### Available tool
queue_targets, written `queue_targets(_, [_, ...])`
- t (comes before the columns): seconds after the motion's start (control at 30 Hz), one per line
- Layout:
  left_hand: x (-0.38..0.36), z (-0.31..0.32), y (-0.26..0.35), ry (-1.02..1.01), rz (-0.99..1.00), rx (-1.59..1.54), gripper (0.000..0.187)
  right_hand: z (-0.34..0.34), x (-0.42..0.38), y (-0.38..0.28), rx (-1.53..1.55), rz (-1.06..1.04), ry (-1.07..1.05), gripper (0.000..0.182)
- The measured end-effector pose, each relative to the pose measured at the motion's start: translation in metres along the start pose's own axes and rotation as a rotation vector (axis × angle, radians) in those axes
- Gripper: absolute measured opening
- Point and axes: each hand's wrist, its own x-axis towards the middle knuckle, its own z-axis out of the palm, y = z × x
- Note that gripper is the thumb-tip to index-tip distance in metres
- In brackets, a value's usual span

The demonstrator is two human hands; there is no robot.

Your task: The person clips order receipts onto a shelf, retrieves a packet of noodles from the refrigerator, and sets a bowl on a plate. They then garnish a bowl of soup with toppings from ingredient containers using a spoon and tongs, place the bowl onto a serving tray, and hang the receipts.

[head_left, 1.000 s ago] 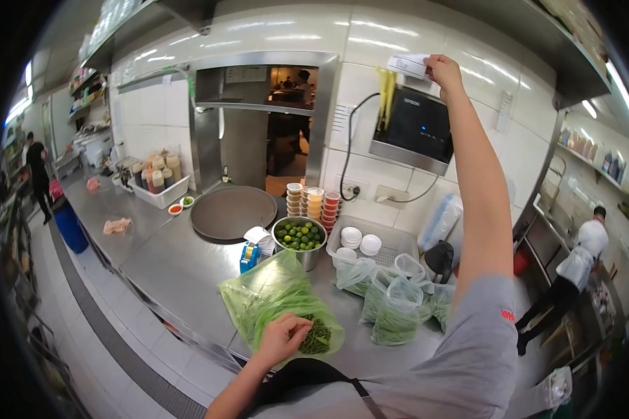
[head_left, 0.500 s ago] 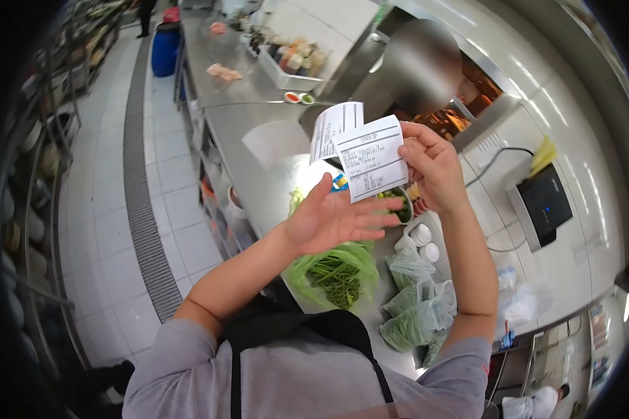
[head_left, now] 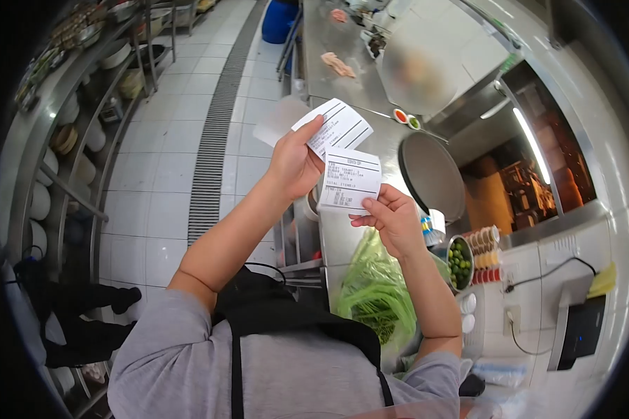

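— Left hand [head_left: 299, 162] goes from spread open to gripping one paper slip [head_left: 334, 127]. Right hand [head_left: 391, 218]?
— Pinching a second slip [head_left: 349, 178] by its lower corner. Printed sides up, edges overlapping in view.
— Whereabouts?
— Both raised ahead of the body, between tiled floor [head_left: 164, 202] and bag of greens [head_left: 377, 272].
— Anything to go wrong?
— Possibly a drop: corner pinch looks light, so a tug could free that slip. Mix-up too, I'd judge; similar layouts, close together.

Front receipt [head_left: 351, 177], smallest print illegible
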Motion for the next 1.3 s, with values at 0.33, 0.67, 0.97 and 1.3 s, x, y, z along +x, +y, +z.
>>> queue_targets(0.33, [0.118, -0.055, 0.154, 0.108, 0.145, 0.258, 0.028, -0.001, 0.18, 0.025, -0.425, 0.253, -0.136, 0.021])
queue_targets(0.67, [0.247, -0.096, 0.264, 0.177, -0.026, 0.486, 0.03, -0.034, 0.365, -0.014, -0.6, -0.152, 0.222, 0.019])
queue_targets(0.97, [0.346, -0.141, 0.266, -0.071, -0.542, 0.708, 0.028, -0.242, 0.452, -0.168, -0.619, -0.477, 0.957, 0.015])
queue_targets(1.3, [0.566, -0.129, 0.276, -0.264, -0.601, 0.718, 0.025, -0.437, 0.592, -0.323, -0.424, -0.693, 1.432, 0.02])
